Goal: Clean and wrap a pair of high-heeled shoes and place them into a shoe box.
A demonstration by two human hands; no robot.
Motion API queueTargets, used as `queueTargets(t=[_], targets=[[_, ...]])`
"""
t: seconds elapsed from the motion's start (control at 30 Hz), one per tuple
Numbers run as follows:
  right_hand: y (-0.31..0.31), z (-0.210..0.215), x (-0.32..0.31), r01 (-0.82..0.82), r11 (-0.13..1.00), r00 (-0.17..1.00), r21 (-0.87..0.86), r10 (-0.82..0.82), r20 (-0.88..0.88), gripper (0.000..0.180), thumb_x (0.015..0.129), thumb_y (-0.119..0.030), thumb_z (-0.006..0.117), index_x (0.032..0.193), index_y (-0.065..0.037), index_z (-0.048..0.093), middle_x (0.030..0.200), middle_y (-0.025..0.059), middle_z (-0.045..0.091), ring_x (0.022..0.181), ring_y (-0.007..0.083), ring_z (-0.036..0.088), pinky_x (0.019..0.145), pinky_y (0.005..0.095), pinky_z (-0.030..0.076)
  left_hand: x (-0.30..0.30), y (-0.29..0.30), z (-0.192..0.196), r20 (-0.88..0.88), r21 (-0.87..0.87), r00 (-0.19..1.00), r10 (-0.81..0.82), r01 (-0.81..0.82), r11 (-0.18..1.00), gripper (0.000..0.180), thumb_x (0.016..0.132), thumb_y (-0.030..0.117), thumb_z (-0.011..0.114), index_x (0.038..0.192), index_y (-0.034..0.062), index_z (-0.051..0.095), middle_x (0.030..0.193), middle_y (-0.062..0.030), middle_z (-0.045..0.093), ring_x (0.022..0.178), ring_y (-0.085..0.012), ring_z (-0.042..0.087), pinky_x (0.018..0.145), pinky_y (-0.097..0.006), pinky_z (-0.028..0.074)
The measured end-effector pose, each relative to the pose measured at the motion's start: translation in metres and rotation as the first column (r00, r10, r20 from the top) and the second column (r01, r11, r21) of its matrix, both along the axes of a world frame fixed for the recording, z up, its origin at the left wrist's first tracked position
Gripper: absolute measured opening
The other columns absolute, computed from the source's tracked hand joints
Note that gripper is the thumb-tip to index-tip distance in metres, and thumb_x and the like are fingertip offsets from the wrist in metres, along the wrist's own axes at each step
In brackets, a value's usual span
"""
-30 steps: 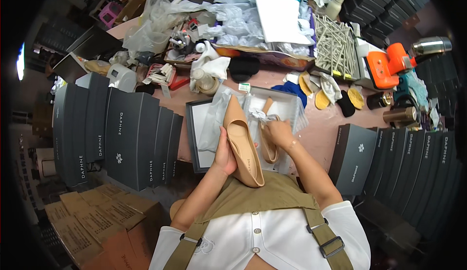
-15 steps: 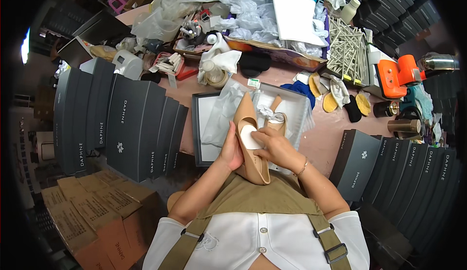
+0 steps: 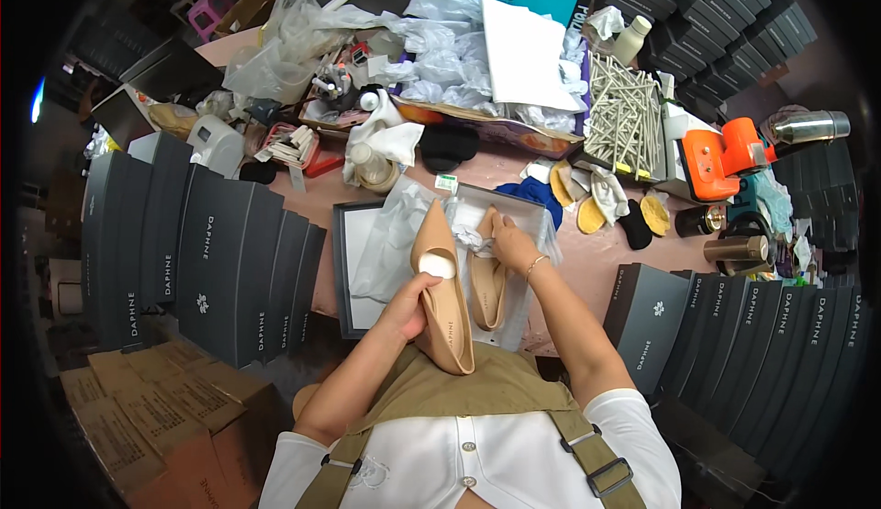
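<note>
Nearest me, I see the left hand (image 3: 408, 307) with its grip clamped on a beige pointed pump (image 3: 443, 293) above the open shoe box (image 3: 341, 270), while beyond it the right hand (image 3: 514, 245) pinches white tissue paper (image 3: 470, 234) over the second pump (image 3: 486, 279) lying in that box.

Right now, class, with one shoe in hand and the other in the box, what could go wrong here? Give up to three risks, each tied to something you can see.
1. The left hand grips the beige pointed shoe only near its middle, toe up; it may slip.
2. The right hand works the second shoe amid loose white tissue paper, which could tear or bunch.
3. The open shoebox sits near the table edge and could be nudged off.
</note>
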State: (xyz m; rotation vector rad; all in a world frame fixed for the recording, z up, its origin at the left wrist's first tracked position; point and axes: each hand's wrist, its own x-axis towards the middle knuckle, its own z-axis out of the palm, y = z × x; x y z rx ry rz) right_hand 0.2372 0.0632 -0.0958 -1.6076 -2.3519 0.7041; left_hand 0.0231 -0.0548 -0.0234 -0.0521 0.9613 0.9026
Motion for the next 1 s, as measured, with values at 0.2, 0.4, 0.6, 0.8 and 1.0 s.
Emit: queueTargets(t=[0.2,0.4,0.6,0.8,1.0], targets=[[-0.012,0.046,0.004,0.032,1.0,0.943,-0.001,-0.03,-0.331,0.041,0.079,-0.002,0.055,0.12,0.003,0.051,0.113,0.0257,0.055,0.094,0.0438,0.058,0.081,0.0462,0.048,0.0,0.005,-0.011,-0.196,0.197,0.98,0.024,0.015,0.98,0.042,0.087,0.007,0.053,0.125,-0.0043,0.04,0.107,-0.0227,0.06,0.095,-0.0336,0.064,0.079,-0.045,0.056],[-0.013,0.01,0.011,-0.001,0.995,0.999,-0.103,0.006,0.047,0.062,0.076,-0.003,0.06,0.133,0.004,0.037,0.13,0.0334,0.043,0.116,0.0451,0.048,0.097,0.0455,0.042,0.006,0.008,0.007,-0.119,0.074,0.993,-0.01,0.019,0.997,0.04,0.091,0.012,0.052,0.126,-0.0022,0.04,0.103,-0.0293,0.061,0.088,-0.0363,0.065,0.071,-0.046,0.056],[0.015,-0.015,-0.007,0.072,0.96,0.989,-0.27,-0.105,-0.108,0.048,0.083,-0.016,0.057,0.124,0.003,0.045,0.115,0.0324,0.054,0.107,0.0455,0.052,0.092,0.0446,0.044,-0.008,0.006,0.009,-0.145,0.149,0.985,-0.091,0.113,0.982,0.034,0.084,0.005,0.057,0.116,-0.0042,0.05,0.095,-0.018,0.064,0.082,-0.0296,0.066,0.071,-0.041,0.057],[-0.007,-0.033,0.0,0.055,0.998,0.995,-0.028,-0.058,-0.087,0.045,0.081,-0.026,0.064,0.115,0.001,0.049,0.101,0.0267,0.061,0.093,0.044,0.059,0.082,0.0477,0.048,-0.002,-0.007,-0.01,-0.275,0.105,0.959,0.061,-0.033,0.994,0.032,0.085,0.007,0.058,0.116,-0.0014,0.051,0.096,-0.0147,0.063,0.084,-0.0265,0.066,0.073,-0.041,0.057],[0.007,-0.045,0.008,0.208,0.938,0.908,-0.276,-0.29,-0.303,0.032,0.085,-0.026,0.061,0.098,0.002,0.056,0.093,0.0268,0.063,0.088,0.0414,0.061,0.074,0.0445,0.048,0.005,0.001,-0.014,-0.05,0.113,0.999,-0.013,0.018,0.993,0.037,0.088,0.02,0.058,0.119,0.0002,0.05,0.101,-0.017,0.062,0.087,-0.0294,0.065,0.075,-0.044,0.056]])
